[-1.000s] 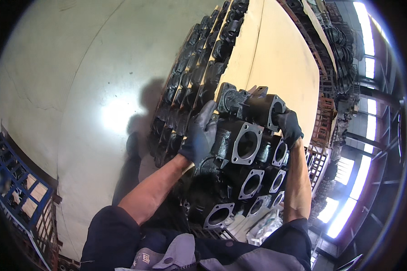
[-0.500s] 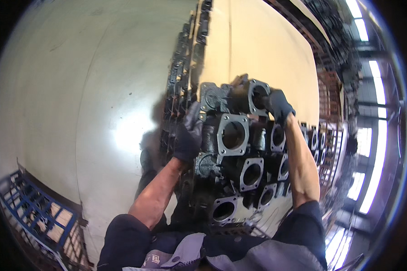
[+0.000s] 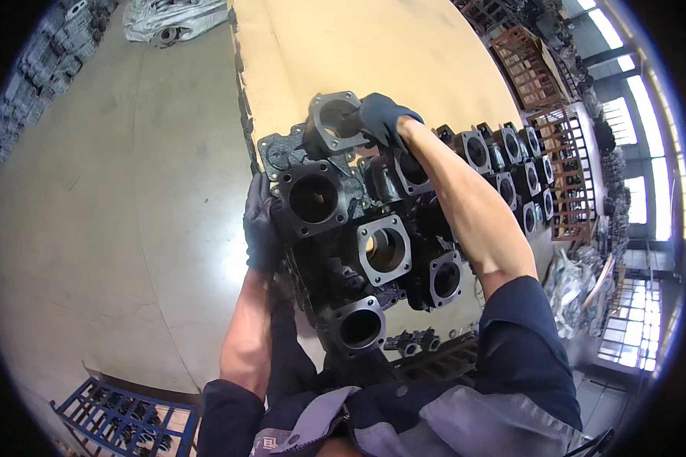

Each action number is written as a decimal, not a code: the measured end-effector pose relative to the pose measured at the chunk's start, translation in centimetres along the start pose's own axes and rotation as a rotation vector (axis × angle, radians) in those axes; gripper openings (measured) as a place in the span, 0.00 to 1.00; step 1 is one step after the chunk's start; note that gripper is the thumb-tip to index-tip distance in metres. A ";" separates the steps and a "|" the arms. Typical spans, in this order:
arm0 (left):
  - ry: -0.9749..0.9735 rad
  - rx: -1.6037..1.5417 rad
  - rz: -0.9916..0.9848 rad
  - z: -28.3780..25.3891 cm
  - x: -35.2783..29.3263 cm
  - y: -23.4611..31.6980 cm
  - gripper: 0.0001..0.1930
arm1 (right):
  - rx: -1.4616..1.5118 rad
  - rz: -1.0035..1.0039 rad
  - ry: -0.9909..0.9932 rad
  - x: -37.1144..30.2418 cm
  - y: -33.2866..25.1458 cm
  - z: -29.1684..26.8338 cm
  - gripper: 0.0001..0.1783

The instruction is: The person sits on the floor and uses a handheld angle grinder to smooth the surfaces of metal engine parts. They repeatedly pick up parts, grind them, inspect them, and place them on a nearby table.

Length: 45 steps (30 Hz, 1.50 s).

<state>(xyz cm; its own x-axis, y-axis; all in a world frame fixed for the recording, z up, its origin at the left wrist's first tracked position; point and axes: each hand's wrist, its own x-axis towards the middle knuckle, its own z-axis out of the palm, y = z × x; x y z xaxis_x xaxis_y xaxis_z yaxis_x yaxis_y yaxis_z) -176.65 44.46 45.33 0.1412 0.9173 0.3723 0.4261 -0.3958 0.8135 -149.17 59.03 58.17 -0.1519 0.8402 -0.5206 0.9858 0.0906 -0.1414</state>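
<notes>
At the far left end of a group of black metal castings lies a metal casting [image 3: 335,126] with a square, bored flange and a round-patterned plate [image 3: 285,154]. My right hand [image 3: 385,120], in a dark glove, grips the flange's right side, with the fingers partly hidden in the bore. By the plate's near left corner is my left hand [image 3: 261,225], also gloved, its fingers pressed together against the casting's edge; the thumb is hard to make out. Just nearer stand another flanged casting [image 3: 283,199] and a third casting [image 3: 384,251], their bores facing up.
A tan board [image 3: 373,53] stretches away beyond the castings. More flanged castings [image 3: 476,152] stand to the right, before brown metal racks [image 3: 568,175]. A blue rack [image 3: 129,415] is at the lower left; a white sack [image 3: 171,19] lies on the floor at the top left.
My view has shifted, so the castings and both hands now appear farther left. The right hand still grips the same flange, and the left hand remains at the casting's left edge.
</notes>
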 end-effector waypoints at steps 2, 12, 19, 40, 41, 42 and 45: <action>-0.101 0.058 -0.083 0.3 0.0 0.0 0.25 | -0.139 -0.096 0.005 -0.1 1.3 0.4 0.20; -0.030 -0.351 -0.262 -0.2 -0.3 0.0 0.28 | 0.189 -0.112 0.373 -10.7 -0.4 -3.5 0.37; 0.240 -0.560 -0.718 -5.3 -0.1 4.3 0.21 | 0.458 0.060 0.923 -31.0 11.6 -1.2 0.25; -0.429 -0.008 0.399 18.5 -13.4 48.6 0.20 | 2.453 0.943 0.363 -75.4 27.0 62.6 0.09; -0.479 -0.040 0.379 21.7 -14.4 49.5 0.20 | 2.524 0.921 0.471 -79.0 30.3 62.5 0.09; -0.510 -0.096 0.358 24.9 -15.8 50.2 0.20 | 2.550 0.907 0.592 -82.3 33.0 62.0 0.08; -0.603 -0.109 0.372 30.1 -16.9 54.8 0.19 | 1.906 1.393 0.713 -83.4 37.1 56.0 0.11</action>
<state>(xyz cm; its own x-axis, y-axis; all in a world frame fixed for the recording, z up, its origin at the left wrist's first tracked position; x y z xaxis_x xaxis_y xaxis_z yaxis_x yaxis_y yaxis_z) -128.83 8.56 70.15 0.7423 0.5725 0.3480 0.1660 -0.6604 0.7323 -103.92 -37.65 49.22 0.6545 -0.0128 -0.7559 -0.6849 -0.4336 -0.5856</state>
